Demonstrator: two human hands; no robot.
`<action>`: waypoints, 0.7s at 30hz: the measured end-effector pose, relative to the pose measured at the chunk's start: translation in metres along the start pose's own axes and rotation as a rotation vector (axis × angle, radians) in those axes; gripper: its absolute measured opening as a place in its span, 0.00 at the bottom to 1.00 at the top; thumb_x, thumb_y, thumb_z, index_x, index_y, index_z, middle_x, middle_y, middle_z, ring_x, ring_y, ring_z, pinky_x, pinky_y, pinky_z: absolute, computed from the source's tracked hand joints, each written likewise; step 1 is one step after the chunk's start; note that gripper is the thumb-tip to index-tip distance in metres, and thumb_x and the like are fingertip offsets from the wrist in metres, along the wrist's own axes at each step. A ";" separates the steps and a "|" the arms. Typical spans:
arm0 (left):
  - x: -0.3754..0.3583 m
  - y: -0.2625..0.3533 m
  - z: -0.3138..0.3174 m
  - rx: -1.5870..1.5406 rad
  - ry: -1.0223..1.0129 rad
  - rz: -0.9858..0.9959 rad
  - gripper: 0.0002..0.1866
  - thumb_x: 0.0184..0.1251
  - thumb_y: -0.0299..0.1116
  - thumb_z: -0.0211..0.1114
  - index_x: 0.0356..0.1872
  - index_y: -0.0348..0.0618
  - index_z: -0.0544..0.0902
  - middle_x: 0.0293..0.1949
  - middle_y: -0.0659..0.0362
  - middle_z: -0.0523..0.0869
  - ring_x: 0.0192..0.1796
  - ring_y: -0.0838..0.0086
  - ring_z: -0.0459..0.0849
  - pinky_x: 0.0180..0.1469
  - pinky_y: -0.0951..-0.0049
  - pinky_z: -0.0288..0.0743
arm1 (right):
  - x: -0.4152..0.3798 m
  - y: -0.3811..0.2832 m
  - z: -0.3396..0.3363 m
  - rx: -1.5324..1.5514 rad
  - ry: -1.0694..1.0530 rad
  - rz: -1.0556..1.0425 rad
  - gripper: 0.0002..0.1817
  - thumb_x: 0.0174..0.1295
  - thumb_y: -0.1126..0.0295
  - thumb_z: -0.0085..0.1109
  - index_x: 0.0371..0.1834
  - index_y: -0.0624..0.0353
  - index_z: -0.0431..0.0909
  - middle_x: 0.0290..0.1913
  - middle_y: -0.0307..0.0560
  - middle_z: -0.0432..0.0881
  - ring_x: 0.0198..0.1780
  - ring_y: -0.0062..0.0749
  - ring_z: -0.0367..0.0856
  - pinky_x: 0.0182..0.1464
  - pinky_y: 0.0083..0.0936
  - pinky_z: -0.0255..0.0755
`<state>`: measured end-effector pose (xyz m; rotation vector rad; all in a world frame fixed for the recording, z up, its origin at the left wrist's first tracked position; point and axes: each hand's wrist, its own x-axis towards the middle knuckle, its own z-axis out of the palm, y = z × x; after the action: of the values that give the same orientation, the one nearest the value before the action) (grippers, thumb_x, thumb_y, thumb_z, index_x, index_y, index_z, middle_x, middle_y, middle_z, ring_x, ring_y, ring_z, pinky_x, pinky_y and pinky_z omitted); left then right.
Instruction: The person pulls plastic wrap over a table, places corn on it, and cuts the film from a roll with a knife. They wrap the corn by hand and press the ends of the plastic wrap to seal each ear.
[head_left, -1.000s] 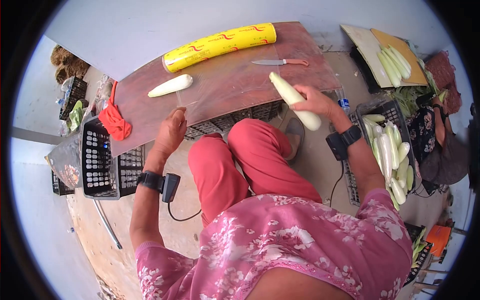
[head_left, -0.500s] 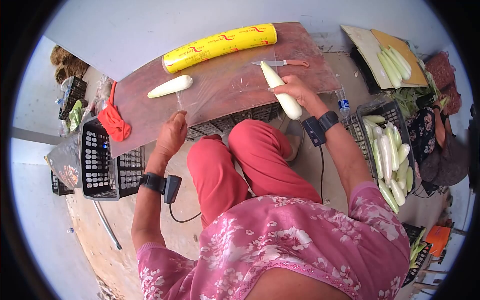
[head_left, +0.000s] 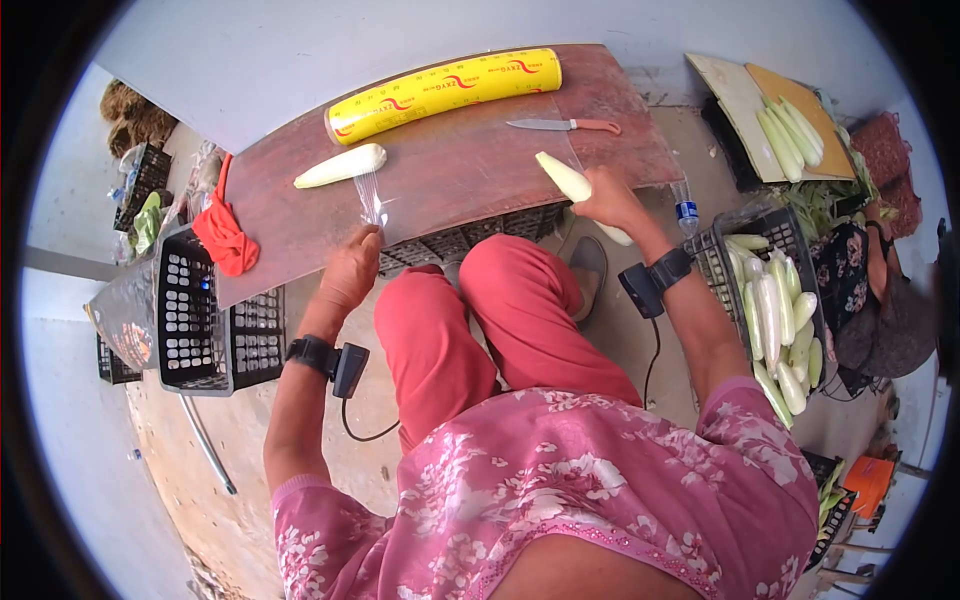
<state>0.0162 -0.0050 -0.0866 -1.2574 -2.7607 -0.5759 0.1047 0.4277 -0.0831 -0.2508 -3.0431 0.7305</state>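
Observation:
My right hand is closed around a pale green-white squash at the table's front edge; its tip points away from me and my fingers hide its middle. Clear plastic film is pinched in my left hand, just off the front edge. That gathered film runs up to a second pale squash lying on the reddish board table. Behind them lies a yellow roll of cling film. A knife with an orange-pink handle rests beyond my right hand.
At right, a black crate holds several pale squashes. More squashes lie on a board behind it. Black crates and a red cloth are at left. Another person's arm shows at far right.
The film once stretched across the table is now a narrow gathered strip by my left hand. My right hand has drawn its squash away from the knife, toward me and slightly right.

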 end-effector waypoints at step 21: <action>0.000 -0.014 0.015 -0.017 0.036 0.006 0.05 0.62 0.20 0.56 0.38 0.35 0.75 0.47 0.47 0.81 0.51 0.48 0.79 0.53 0.56 0.76 | -0.035 0.025 0.038 -0.048 0.171 -0.143 0.30 0.53 0.62 0.70 0.60 0.59 0.73 0.53 0.52 0.76 0.60 0.50 0.71 0.59 0.45 0.65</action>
<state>0.0073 -0.0081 -0.1045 -1.2452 -2.7282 -0.6161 0.1417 0.4271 -0.1271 -0.0885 -2.8821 0.5955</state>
